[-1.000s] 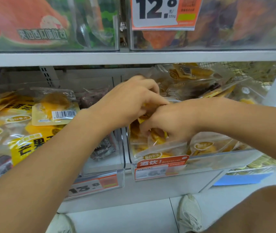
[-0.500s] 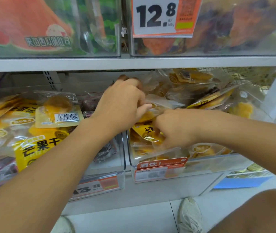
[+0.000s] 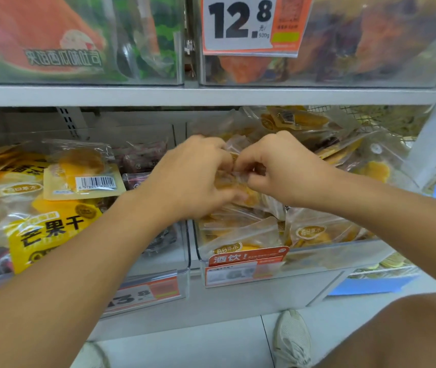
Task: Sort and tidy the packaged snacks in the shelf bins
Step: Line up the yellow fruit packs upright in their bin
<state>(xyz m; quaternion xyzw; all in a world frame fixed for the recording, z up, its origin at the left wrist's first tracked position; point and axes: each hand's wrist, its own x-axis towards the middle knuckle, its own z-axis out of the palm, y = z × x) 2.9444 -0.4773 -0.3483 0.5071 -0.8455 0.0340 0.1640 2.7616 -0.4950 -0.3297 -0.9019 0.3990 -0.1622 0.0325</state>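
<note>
So both my left hand point(image 3: 193, 179) and right hand point(image 3: 286, 171) are pinching the same clear mango packet point(image 3: 234, 187) over the middle of the right-hand bin point(image 3: 317, 258), fingers curled round its top. More packets point(image 3: 240, 235) are piled under it against the bin's front wall. A barcode-up packet point(image 3: 81, 176) tops the left bin's heap. White shelf edge point(image 3: 211, 95) overhead, pale floor tiles point(image 3: 198, 346) below.

A shop: a price tag point(image 3: 248, 25) on clear shelf bins point(image 3: 317, 258) of packaged snacks point(image 3: 52, 229).
</note>
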